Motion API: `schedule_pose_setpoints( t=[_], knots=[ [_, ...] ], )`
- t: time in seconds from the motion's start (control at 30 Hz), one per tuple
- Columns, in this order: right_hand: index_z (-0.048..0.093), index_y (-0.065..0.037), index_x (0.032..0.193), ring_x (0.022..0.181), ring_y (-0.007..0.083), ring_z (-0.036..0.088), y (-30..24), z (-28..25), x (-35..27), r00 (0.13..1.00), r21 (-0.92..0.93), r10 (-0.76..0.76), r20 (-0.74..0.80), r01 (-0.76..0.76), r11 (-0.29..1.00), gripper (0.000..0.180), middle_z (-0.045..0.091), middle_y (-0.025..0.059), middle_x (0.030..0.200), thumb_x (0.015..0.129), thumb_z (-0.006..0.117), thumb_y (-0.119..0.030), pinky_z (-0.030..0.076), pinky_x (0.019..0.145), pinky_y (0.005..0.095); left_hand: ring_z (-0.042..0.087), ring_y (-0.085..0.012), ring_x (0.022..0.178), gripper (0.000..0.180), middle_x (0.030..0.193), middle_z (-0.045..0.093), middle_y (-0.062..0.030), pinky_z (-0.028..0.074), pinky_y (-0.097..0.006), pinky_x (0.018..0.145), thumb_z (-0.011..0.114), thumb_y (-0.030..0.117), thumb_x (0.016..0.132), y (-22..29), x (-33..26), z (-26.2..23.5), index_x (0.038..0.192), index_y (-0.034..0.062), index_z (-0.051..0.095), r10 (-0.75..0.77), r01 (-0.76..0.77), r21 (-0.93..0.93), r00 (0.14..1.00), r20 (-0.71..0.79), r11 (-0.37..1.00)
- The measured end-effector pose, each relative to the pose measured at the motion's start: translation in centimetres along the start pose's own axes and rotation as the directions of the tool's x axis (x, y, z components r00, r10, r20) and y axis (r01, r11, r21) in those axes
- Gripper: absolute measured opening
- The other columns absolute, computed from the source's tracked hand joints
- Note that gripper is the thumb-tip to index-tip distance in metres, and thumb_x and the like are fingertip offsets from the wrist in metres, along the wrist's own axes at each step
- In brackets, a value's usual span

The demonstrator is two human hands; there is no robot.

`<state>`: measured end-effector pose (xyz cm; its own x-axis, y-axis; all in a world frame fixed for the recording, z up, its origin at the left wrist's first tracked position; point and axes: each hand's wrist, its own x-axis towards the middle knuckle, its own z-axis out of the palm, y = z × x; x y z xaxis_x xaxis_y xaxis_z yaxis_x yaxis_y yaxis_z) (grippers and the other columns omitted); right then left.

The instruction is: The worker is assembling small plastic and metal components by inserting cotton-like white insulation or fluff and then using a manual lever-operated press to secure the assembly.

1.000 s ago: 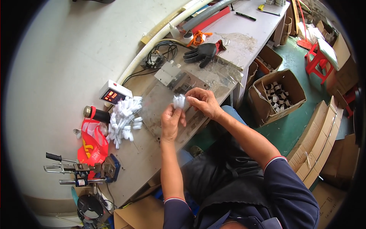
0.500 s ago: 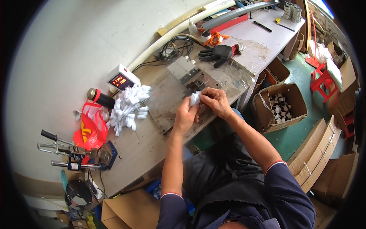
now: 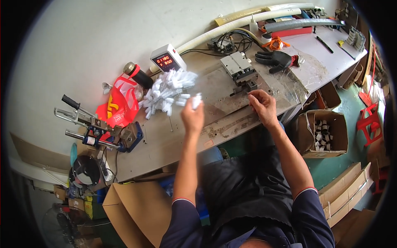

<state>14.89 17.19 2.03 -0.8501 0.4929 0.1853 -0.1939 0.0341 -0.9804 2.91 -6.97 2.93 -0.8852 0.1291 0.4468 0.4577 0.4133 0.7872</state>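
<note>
My left hand (image 3: 193,117), slightly smeared by motion, is closed round a small white bristly piece (image 3: 196,100) that looks like a short brush. It is just right of a heap of similar white brush pieces (image 3: 169,91) on the workbench (image 3: 153,151). My right hand (image 3: 263,108) is above the bench's front part, thumb and fingers pressed together. Whether something small is between them I cannot make out. Just beyond that hand stands a metal fixture (image 3: 241,70) with a light plate and dark jaws, on a flat metal base.
Behind the heap stands a box with a red display (image 3: 168,58), beside a dark flask (image 3: 139,75) and a red bag (image 3: 120,103). A lever press (image 3: 101,134) is at left. A black glove (image 3: 275,60) lies beyond the fixture. Right of the bench, a carton (image 3: 308,134) holds curved pieces.
My hands have parted: the left went left toward the heap with the white brush piece, while the right stays near the fixture. The whole view has shifted, moving the bench rightward in the picture.
</note>
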Motion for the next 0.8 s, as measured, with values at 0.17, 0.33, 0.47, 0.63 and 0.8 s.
schedule_pose_setpoints(
  t=[0.17, 0.33, 0.47, 0.63, 0.8],
  knots=[
    [0.068, 0.004, 0.099, 0.063, 0.0050, 0.053, 0.3, 0.2, 0.3, 1.000, -0.011, -0.004, 0.012, 0.005, 1.000, 0.019, 0.061, -0.0009, 0.071, 0.095, 0.067, -0.015, 0.044, 0.058, 0.0229, 0.073, -0.0267, 0.084, 0.019, 0.088, 0.074, -0.0167, 0.053, -0.037, 0.076, 0.070, 0.015, 0.089, -5.8, 3.7, -6.1, 0.103, 0.0017, 0.072, 0.101, -0.040, 0.318, 0.979, -0.178, 0.947],
    [0.067, 0.004, 0.096, 0.066, 0.0053, 0.053, 0.8, -0.3, 0.3, 1.000, -0.026, -0.029, -0.008, 0.029, 0.999, 0.018, 0.061, -0.0003, 0.071, 0.094, 0.067, -0.014, 0.044, 0.061, 0.0236, 0.069, -0.0407, 0.087, 0.024, 0.089, 0.073, -0.0206, 0.053, -0.046, 0.077, 0.070, 0.024, 0.087, -5.8, 6.9, -5.0, 0.098, 0.0027, 0.073, 0.071, 0.013, 0.397, 0.978, -0.197, 0.918],
    [0.068, 0.005, 0.096, 0.067, 0.0057, 0.053, 0.8, -0.2, 0.1, 1.000, -0.028, -0.019, -0.008, 0.019, 0.999, 0.018, 0.061, -0.0001, 0.071, 0.094, 0.067, -0.013, 0.045, 0.061, 0.0239, 0.069, -0.0413, 0.087, 0.029, 0.087, 0.072, -0.0203, 0.052, -0.050, 0.078, 0.071, 0.031, 0.084, -5.4, 8.3, -3.3, 0.095, 0.0044, 0.075, 0.008, 0.053, 0.517, 0.993, -0.115, 0.854],
    [0.068, 0.005, 0.096, 0.067, 0.0058, 0.054, 0.5, 0.4, 0.2, 1.000, -0.007, -0.018, 0.000, 0.018, 1.000, 0.018, 0.061, 0.0005, 0.070, 0.094, 0.067, -0.013, 0.045, 0.061, 0.0243, 0.068, -0.0412, 0.086, 0.028, 0.088, 0.072, -0.0213, 0.052, -0.049, 0.076, 0.071, 0.030, 0.085, -6.4, 8.9, -3.9, 0.093, 0.0027, 0.072, -0.005, 0.100, 0.561, 0.986, -0.168, 0.821],
    [0.068, 0.004, 0.096, 0.067, 0.0058, 0.054, 0.5, -0.6, 0.2, 1.000, -0.017, 0.008, -0.013, -0.008, 1.000, 0.017, 0.063, 0.0007, 0.071, 0.093, 0.068, -0.013, 0.045, 0.061, 0.0247, 0.070, -0.0311, 0.079, 0.024, 0.084, 0.074, -0.0150, 0.053, -0.041, 0.074, 0.069, 0.023, 0.091, -3.0, 6.4, -2.2, 0.098, 0.0007, 0.069, 0.181, -0.057, 0.314, 0.907, -0.381, 0.948]
  ],
)
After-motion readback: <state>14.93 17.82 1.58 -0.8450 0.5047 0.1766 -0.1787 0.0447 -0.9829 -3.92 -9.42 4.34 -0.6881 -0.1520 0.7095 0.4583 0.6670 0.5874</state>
